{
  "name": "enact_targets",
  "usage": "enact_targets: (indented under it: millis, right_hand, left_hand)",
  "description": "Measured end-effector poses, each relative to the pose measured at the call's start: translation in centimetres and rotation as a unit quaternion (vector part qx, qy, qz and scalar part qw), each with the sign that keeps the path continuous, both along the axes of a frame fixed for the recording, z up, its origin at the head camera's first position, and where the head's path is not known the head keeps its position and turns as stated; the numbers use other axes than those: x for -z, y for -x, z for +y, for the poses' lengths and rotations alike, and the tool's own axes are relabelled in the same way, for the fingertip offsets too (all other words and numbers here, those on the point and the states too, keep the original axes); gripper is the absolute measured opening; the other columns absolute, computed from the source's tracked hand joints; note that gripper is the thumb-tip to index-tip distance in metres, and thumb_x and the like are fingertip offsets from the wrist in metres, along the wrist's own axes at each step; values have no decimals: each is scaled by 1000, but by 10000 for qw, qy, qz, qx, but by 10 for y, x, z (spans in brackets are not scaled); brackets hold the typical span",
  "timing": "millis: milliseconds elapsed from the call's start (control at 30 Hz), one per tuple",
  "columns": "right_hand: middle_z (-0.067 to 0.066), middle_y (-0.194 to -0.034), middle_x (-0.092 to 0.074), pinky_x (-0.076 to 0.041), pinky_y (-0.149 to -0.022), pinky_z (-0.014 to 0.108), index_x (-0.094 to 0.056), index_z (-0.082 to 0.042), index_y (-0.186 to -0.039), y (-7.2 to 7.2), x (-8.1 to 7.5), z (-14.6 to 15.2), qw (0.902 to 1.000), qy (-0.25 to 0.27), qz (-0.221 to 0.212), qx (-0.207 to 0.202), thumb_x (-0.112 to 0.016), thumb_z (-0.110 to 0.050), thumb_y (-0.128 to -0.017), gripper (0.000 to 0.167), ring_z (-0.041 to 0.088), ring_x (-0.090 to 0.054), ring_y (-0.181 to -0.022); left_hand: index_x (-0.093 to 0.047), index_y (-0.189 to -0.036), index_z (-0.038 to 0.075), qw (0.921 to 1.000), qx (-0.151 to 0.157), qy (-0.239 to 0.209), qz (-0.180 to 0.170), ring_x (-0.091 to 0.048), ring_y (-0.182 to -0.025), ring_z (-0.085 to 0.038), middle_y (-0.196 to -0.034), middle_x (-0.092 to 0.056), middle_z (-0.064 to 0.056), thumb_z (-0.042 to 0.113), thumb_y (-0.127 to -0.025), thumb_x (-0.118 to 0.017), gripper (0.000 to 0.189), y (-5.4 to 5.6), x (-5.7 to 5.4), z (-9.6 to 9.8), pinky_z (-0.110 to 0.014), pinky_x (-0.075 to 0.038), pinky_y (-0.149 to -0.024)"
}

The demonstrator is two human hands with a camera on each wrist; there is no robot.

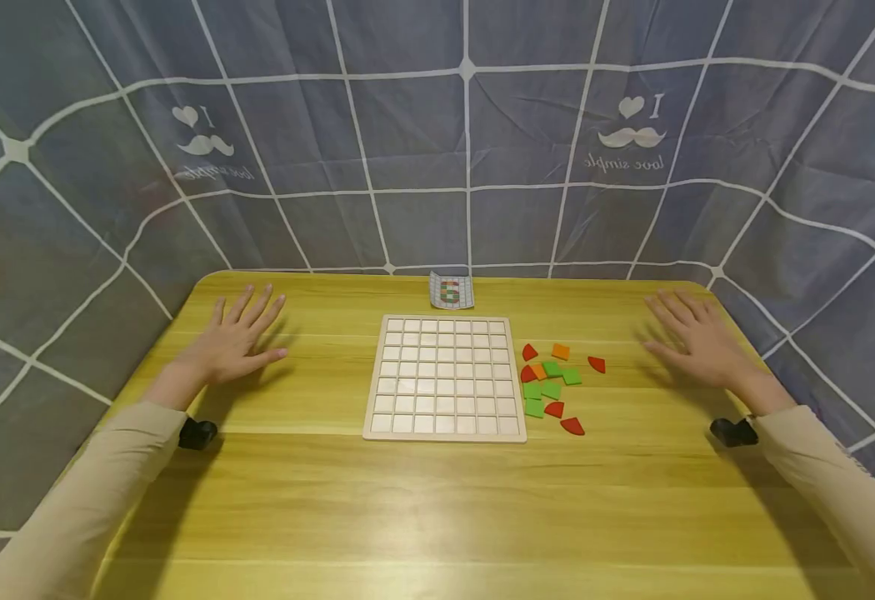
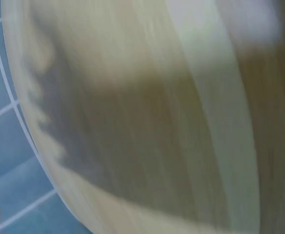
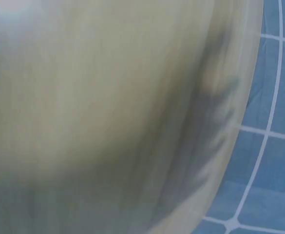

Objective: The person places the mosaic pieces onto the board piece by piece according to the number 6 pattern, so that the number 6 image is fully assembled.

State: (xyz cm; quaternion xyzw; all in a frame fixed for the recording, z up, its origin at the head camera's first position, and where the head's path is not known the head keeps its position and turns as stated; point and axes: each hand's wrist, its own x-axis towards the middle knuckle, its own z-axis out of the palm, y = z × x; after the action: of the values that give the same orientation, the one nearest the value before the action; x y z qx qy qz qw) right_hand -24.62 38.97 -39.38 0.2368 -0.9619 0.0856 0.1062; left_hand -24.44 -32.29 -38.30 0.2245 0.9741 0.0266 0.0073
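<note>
My left hand (image 1: 231, 342), fingers spread and straight, is over the left side of the table, holding nothing. On the other side my right hand (image 1: 696, 342) is spread the same way with nothing in it. Between them lies a pale wooden grid board (image 1: 445, 440) with rows of square cells. Flat pieces lie loose along its right edge: several green squares (image 1: 572, 377), an orange square (image 1: 561, 352) and several red quarter-round pieces (image 1: 572, 427). The right hand is nearer these pieces than the left. Both wrist views show the hands' shadows on the wood.
A small pattern card (image 1: 451, 291) with a printed coloured figure sits behind the board. The yellow wood-grain table (image 1: 437, 508) has rounded far corners. A grey-blue curtain (image 1: 407, 150) with white lines hangs around its back and sides. Black wrist cameras (image 1: 197, 433) are strapped at both cuffs.
</note>
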Motion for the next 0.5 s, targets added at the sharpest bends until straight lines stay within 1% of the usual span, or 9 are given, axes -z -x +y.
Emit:
enact_targets:
  millis: [67, 133, 200, 300, 400, 500]
  right_hand:
    - [22, -154, -31, -13, -114, 64, -32, -11, -151, -1, 2, -3, 9995, 176, 134, -244, -63, -32, -91, 70, 45, -23, -142]
    - [24, -149, -38, -22, -110, 64, -39, -8, -147, -2, 5, -7, 9981, 270, 289, -481, -67, -27, -88, 67, 47, -32, -136]
    - [25, -144, -43, -28, -105, 64, -43, -6, -144, -2, 6, -12, 9962, 332, 405, -690, -69, -23, -86, 66, 48, -38, -130]
    - [25, -139, -48, -31, -101, 65, -45, -5, -142, -4, 7, -20, 9936, 549, 368, -917, -70, -18, -83, 65, 48, -42, -125]
    - [27, -136, -50, -33, -98, 65, -46, -4, -141, -5, 8, -27, 9905, 806, 209, -1095, -71, -13, -81, 65, 48, -44, -122]
    - [27, -135, -51, -35, -97, 58, -47, -3, -140, -6, 8, -33, 9873, 1006, -14, -1230, -73, -7, -79, 66, 45, -46, -120]
  left_hand:
    - [3, -156, 20, 9999, 88, -28, -56, 8, -148, -41, -162, 9, -13, 55, -96, -46, 86, 0, 3, 6, -70, 3, -112]
    - [3, -156, 20, 9998, 185, -9, -103, 5, -148, -42, -162, 8, -13, 56, -96, -45, 85, 0, 6, 13, -70, 1, -112]
    - [2, -156, 20, 9995, 288, 38, -127, 2, -148, -42, -162, 6, -13, 56, -96, -44, 84, 0, 8, 20, -70, -1, -112]
    - [-1, -157, 20, 9990, 385, -39, -211, 1, -148, -41, -163, 3, -14, 56, -96, -46, 84, -2, 10, 30, -69, -2, -113]
    - [-4, -157, 18, 9985, 453, -111, -284, 1, -149, -40, -163, 0, -15, 55, -96, -46, 83, -5, 12, 40, -68, 0, -114]
    - [-5, -157, 17, 9980, 534, -120, -305, -2, -148, -41, -162, -3, -16, 57, -95, -47, 84, -7, 14, 49, -68, -1, -114]
